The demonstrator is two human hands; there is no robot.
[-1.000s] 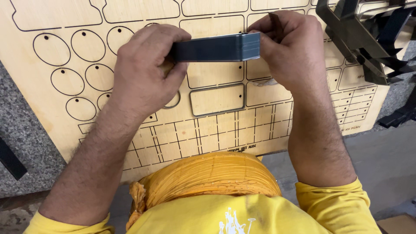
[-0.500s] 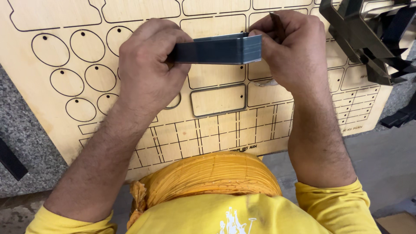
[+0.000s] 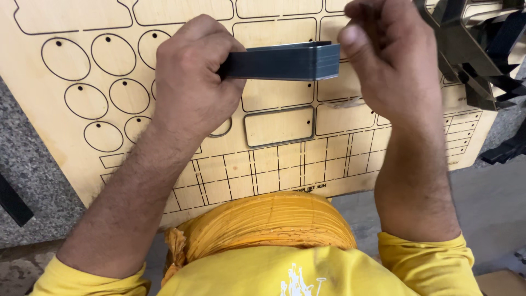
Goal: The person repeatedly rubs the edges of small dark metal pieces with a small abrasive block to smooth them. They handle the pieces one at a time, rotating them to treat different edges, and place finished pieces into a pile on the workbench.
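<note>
- My left hand (image 3: 192,82) is clenched around one end of a single dark blue-grey stack of thin flat rectangular plates (image 3: 279,61), held above the sheet.
- My right hand (image 3: 392,60) is curled beside the stack's free end; whether its fingers (image 3: 350,35) touch or grip it, I cannot tell.
- One pale laser-cut plywood sheet (image 3: 274,159) lies beneath, scored with ovals and rectangles.
- A few black angular cut pieces (image 3: 466,49) sit at its right corner.
- Grey speckled stone counter (image 3: 33,181) under all.
</note>
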